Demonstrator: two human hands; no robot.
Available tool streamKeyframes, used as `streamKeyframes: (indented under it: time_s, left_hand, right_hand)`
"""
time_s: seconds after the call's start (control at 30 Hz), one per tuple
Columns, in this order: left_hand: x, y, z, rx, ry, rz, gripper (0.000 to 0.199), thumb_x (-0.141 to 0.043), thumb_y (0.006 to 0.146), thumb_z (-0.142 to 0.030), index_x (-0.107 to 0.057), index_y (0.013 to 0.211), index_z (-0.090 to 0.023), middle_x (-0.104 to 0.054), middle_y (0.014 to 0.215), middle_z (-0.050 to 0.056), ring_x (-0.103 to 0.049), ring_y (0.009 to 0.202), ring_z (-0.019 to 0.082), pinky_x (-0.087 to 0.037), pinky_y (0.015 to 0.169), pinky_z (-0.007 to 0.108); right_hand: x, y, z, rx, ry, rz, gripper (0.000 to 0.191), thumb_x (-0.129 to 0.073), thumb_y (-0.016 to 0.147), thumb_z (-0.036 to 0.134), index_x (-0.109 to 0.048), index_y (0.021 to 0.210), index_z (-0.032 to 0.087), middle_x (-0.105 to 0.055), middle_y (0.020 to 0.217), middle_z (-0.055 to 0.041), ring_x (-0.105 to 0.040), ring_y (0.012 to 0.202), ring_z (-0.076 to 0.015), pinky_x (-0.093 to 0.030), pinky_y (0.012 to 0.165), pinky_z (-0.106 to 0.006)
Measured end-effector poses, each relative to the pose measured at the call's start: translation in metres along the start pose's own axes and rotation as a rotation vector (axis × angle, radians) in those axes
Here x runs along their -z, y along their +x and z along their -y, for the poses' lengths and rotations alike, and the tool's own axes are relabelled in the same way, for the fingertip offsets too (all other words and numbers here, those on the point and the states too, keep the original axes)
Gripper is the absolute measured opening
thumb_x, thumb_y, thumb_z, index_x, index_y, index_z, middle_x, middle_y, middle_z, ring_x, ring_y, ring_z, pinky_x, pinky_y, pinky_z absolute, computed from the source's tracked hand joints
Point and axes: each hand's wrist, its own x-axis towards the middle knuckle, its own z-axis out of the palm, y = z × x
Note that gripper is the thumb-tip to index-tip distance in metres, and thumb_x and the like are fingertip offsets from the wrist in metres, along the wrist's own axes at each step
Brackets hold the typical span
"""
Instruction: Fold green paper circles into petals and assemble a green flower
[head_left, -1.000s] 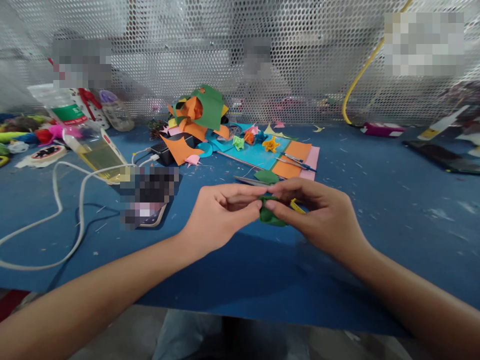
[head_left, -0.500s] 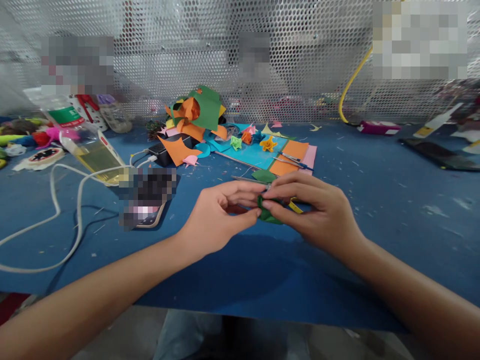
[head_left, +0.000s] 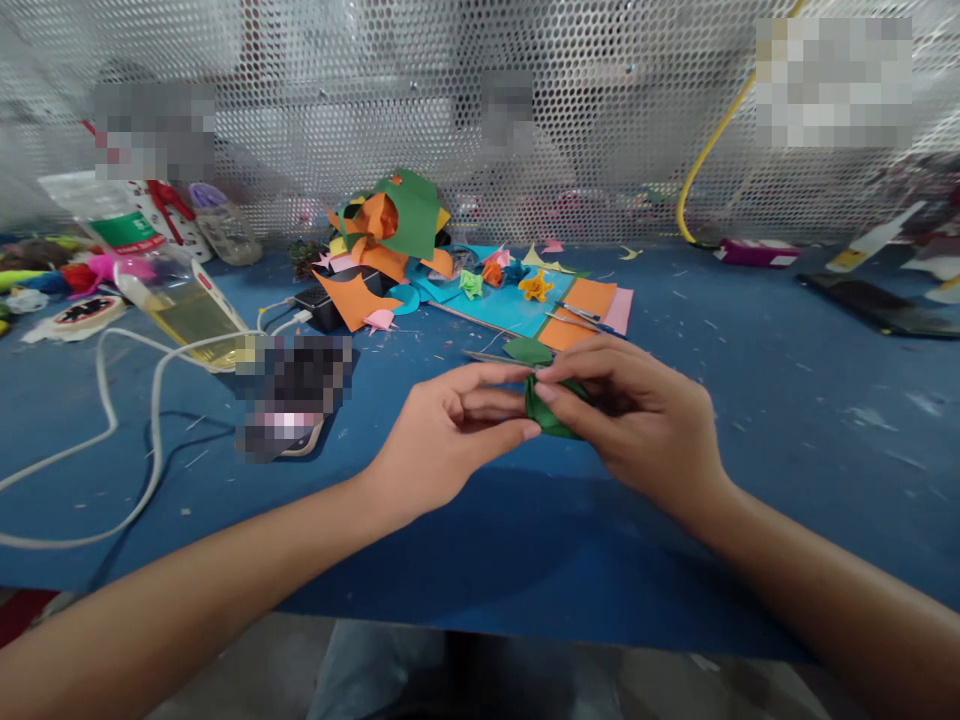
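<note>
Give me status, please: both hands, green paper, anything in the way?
Right hand pinching green paper. Left hand at its left edge, thumb apart from fingers. Leaf-shaped cutout close behind; nothing seen blocking.

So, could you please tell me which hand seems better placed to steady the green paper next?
Probably the right hand: its thumb lies over the green paper, index fingertip close by, while the left hand is spread more open at the paper's left edge.

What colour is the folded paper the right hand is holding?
The paper is green, seen best in the head view.
</note>
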Motion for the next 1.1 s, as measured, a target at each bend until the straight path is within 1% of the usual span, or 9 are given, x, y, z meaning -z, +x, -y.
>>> streamKeyframes:
  time_s: [0.07, 0.17, 0.37, 0.47, 0.63, 0.83, 0.93, 1.0, 1.1]
  left_hand:
    - [-0.0016, 0.0002, -0.0001, 0.050, 0.009, -0.036, 0.032, -0.075, 0.063, -0.015, -0.063, 0.092, -0.014, -0.072, 0.074, 0.003, -0.069, 0.074, 0.017, -0.056, 0.069, 0.025]
    - [-0.0032, -0.0004, -0.0007, 0.070, -0.001, -0.072, 0.029, -0.077, 0.059, -0.015, -0.065, 0.086, -0.013, -0.072, 0.073, 0.003, -0.069, 0.073, 0.018, -0.056, 0.069, 0.026]
    - [-0.0028, -0.0017, -0.0004, 0.068, -0.038, -0.055, 0.028, -0.077, 0.059, -0.014, -0.067, 0.085, -0.015, -0.073, 0.073, 0.001, -0.068, 0.070, 0.014, -0.055, 0.067, 0.022]
    - [-0.0024, -0.0021, -0.0001, 0.056, -0.048, -0.049, 0.025, -0.078, 0.059, -0.015, -0.068, 0.082, -0.015, -0.073, 0.070, 0.001, -0.067, 0.065, 0.013, -0.055, 0.064, 0.022]
    - [-0.0036, -0.0032, -0.0006, 0.046, -0.039, -0.085, 0.025, -0.080, 0.055, -0.015, -0.068, 0.078, -0.015, -0.072, 0.065, 0.000, -0.065, 0.058, 0.013, -0.055, 0.059, 0.023]
    - [-0.0033, -0.0048, 0.0016, -0.015, -0.034, -0.063, 0.022, -0.077, 0.061, -0.016, -0.069, 0.082, -0.016, -0.072, 0.067, 0.000, -0.067, 0.062, 0.013, -0.056, 0.060, 0.020]
    - [-0.0035, -0.0060, 0.0028, -0.045, -0.027, -0.069, 0.025, -0.078, 0.060, -0.018, -0.069, 0.084, -0.015, -0.073, 0.068, 0.002, -0.067, 0.062, 0.014, -0.057, 0.060, 0.022]
    - [-0.0044, -0.0066, 0.0023, -0.053, -0.033, -0.082, 0.026, -0.079, 0.058, -0.017, -0.069, 0.082, -0.015, -0.072, 0.067, 0.001, -0.066, 0.058, 0.013, -0.056, 0.058, 0.020]
    - [-0.0063, -0.0068, -0.0001, -0.040, -0.060, -0.093, 0.025, -0.079, 0.057, -0.014, -0.069, 0.081, -0.015, -0.072, 0.066, 0.000, -0.065, 0.057, 0.010, -0.055, 0.057, 0.017]
  right_hand:
    - [-0.0003, 0.0000, 0.0000, -0.006, -0.012, 0.007, 0.003, -0.061, 0.078, 0.023, -0.064, 0.078, 0.024, -0.065, 0.078, -0.0015, -0.057, 0.062, -0.0136, -0.045, 0.051, -0.028]
    - [-0.0002, -0.0006, 0.0009, 0.008, -0.047, 0.009, 0.005, -0.060, 0.078, 0.023, -0.065, 0.079, 0.026, -0.065, 0.078, -0.0019, -0.058, 0.064, -0.0151, -0.046, 0.052, -0.029]
    - [0.0008, -0.0018, 0.0031, 0.112, -0.085, -0.002, 0.009, -0.062, 0.077, 0.019, -0.066, 0.080, 0.026, -0.065, 0.081, -0.0031, -0.060, 0.067, -0.0152, -0.047, 0.054, -0.029]
    - [0.0004, -0.0019, 0.0046, 0.125, -0.061, -0.008, 0.009, -0.063, 0.076, 0.017, -0.065, 0.078, 0.026, -0.064, 0.079, -0.0030, -0.059, 0.068, -0.0156, -0.048, 0.056, -0.029]
    - [-0.0001, -0.0020, 0.0072, 0.106, -0.022, -0.005, 0.009, -0.063, 0.074, 0.016, -0.062, 0.074, 0.025, -0.064, 0.076, -0.0025, -0.059, 0.070, -0.0169, -0.048, 0.059, -0.031]
    - [-0.0002, -0.0027, 0.0063, 0.185, -0.059, -0.037, 0.012, -0.062, 0.075, 0.013, -0.065, 0.079, 0.025, -0.063, 0.080, -0.0030, -0.059, 0.069, -0.0149, -0.049, 0.063, -0.030]
    - [-0.0019, -0.0040, 0.0045, 0.224, -0.033, -0.074, 0.013, -0.062, 0.075, 0.012, -0.065, 0.080, 0.024, -0.062, 0.080, -0.0023, -0.058, 0.069, -0.0135, -0.049, 0.061, -0.028]
    - [-0.0037, -0.0049, 0.0037, 0.212, 0.006, -0.089, 0.013, -0.062, 0.075, 0.012, -0.065, 0.079, 0.023, -0.060, 0.080, -0.0022, -0.058, 0.070, -0.0130, -0.049, 0.061, -0.028]
    - [-0.0067, -0.0064, 0.0034, 0.150, 0.066, -0.101, 0.013, -0.061, 0.075, 0.011, -0.064, 0.079, 0.022, -0.060, 0.082, -0.0024, -0.058, 0.075, -0.0137, -0.050, 0.064, -0.028]
